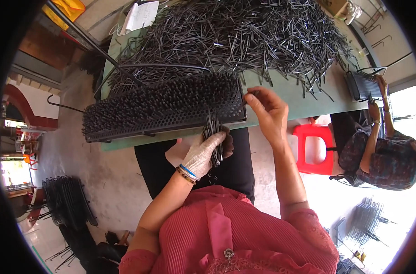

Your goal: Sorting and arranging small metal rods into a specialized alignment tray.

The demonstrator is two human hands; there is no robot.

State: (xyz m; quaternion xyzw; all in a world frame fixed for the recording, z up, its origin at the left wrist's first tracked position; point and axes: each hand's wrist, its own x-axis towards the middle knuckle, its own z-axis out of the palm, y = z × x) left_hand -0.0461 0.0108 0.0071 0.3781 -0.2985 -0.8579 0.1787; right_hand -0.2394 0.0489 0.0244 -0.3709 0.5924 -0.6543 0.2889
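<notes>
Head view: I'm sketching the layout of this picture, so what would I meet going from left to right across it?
Stacked black frames → gloved left hand → bare right hand → red stool → dark blue-grey tray.

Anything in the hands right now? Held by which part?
Left hand: a bundle of thin black sticks, gripped around its middle. Right hand: can't tell whether it pinches a stick.
</notes>
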